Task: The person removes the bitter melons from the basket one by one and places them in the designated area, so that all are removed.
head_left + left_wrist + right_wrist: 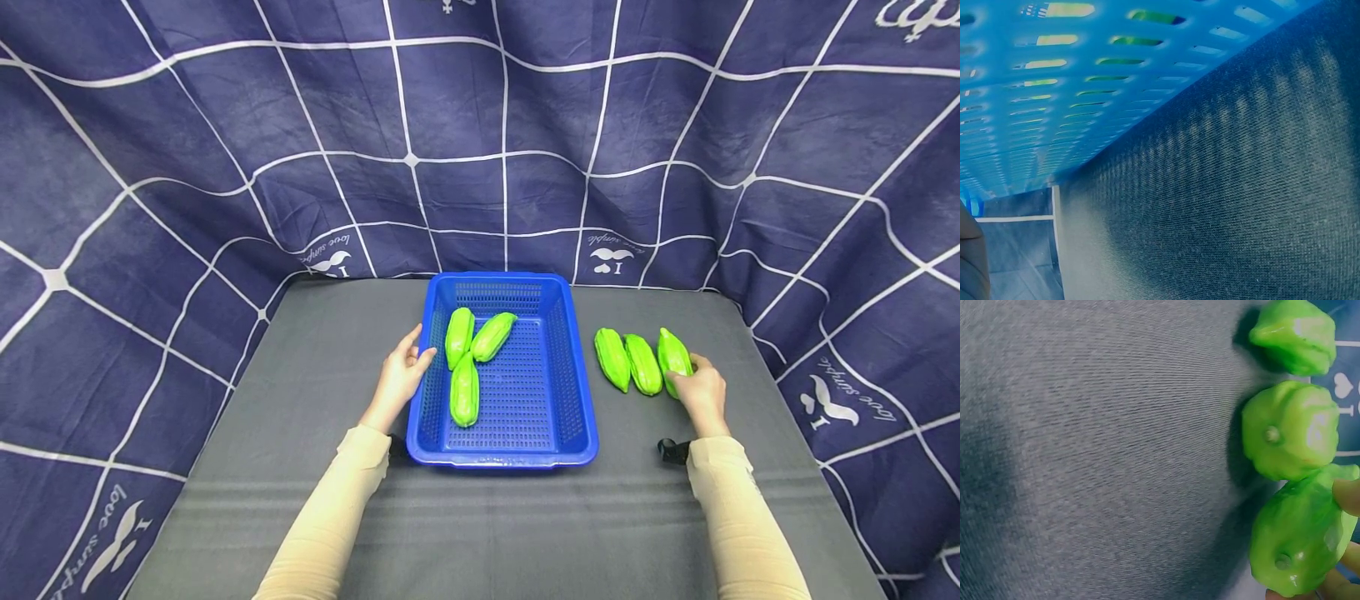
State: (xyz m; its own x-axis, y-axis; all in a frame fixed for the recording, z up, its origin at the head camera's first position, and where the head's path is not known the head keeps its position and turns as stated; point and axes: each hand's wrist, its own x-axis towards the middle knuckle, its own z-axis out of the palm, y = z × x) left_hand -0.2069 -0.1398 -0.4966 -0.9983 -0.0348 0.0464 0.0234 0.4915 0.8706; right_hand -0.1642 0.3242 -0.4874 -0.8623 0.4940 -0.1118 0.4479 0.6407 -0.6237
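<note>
My right hand [701,393] grips a bright green, ridged bitter melon [672,350], thumb on one side and fingers round the other. In the right wrist view this melon [1297,537] leans against a neighbouring bitter melon [1291,428], its stub end facing the camera. Two more bitter melons lie to its left, the nearer one [643,365] and the farther one [612,358]. My left hand [400,375] holds the left rim of a blue plastic basket [502,460], thumb over the rim and fingers outside. Inside, on the left, lie three bitter melons [465,392].
A grey cloth-covered table [300,417] carries everything. Behind it and at both sides hangs a dark blue curtain [465,100] with white lines. The basket's slotted wall [1054,94] fills the upper part of the left wrist view. A black strap [675,451] sits at my right wrist.
</note>
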